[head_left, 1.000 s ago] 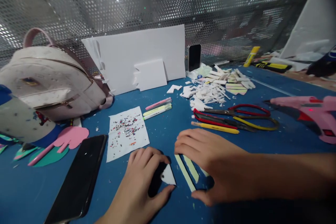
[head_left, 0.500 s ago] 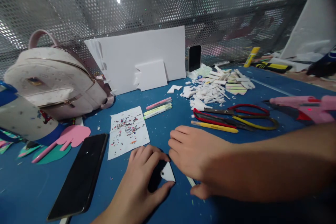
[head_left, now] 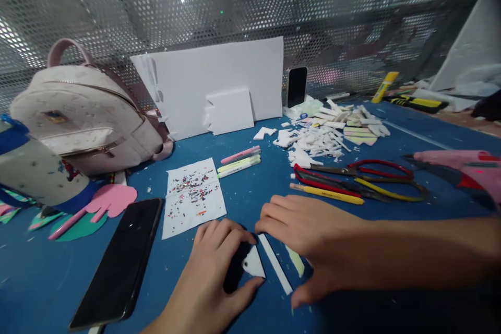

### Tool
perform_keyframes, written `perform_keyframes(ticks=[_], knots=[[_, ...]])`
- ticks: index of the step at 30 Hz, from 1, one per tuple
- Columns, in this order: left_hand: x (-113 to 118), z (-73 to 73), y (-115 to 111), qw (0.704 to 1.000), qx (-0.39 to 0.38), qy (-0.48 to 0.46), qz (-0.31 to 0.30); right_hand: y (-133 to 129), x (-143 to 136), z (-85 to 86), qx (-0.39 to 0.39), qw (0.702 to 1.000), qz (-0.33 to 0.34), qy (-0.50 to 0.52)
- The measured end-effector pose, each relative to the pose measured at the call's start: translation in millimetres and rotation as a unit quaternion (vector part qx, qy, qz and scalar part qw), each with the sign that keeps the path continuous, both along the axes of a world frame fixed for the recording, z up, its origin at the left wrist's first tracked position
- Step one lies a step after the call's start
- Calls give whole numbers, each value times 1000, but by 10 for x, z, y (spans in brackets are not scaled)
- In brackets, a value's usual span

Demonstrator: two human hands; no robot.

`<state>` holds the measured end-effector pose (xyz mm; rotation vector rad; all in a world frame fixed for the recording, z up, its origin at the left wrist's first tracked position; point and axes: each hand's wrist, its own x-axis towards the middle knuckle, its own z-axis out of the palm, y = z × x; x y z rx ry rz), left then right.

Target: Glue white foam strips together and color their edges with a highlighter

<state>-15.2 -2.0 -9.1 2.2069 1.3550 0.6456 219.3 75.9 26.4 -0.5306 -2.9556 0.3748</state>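
Observation:
My left hand (head_left: 219, 266) curves around a small white triangular piece (head_left: 254, 262) with a dark dot on it. Its thumb and fingertips grip the piece at two corners, flat on the blue table. My right hand (head_left: 301, 229) lies over the table to the right, with the thumb spread well away from the fingers. A thin white strip (head_left: 276, 264) lies between the two hands, its far end close to my right fingertips. Partly under my right hand rests a pale green sliver (head_left: 296, 261).
Beyond my right hand lie a yellow pen (head_left: 329, 194), scissors (head_left: 383, 180) and a pink glue gun (head_left: 450, 159). White scraps (head_left: 313, 138) are heaped behind. A paper with glitter bits (head_left: 176, 219), highlighters (head_left: 239, 165), a black phone (head_left: 117, 266) and a backpack (head_left: 86, 115) stand leftward.
My right hand has shifted right and opened wider at the thumb, uncovering the white strip and more of the pale green sliver. My left hand keeps its hold. The view has turned slightly.

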Motion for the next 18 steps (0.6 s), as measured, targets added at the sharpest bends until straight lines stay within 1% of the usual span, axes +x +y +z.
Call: perform_keyframes(ticks=[3, 7, 11, 14, 18], knots=[[11, -7, -1, 1000, 4, -8, 13, -16, -9, -41, -30, 999, -23, 11], [10, -3, 4, 1000, -1, -2, 0, -8, 13, -73, -29, 999, -35, 15], [11, -2, 8, 1000, 3, -12, 9, 39, 127, -65, -28, 999, -32, 28], [15, -4, 9, 1000, -2, -12, 10, 69, 242, -67, -25, 998, -49, 32], [18, 0, 10, 1000, -3, -10, 13, 47, 326, -87, -46, 996, -79, 24]])
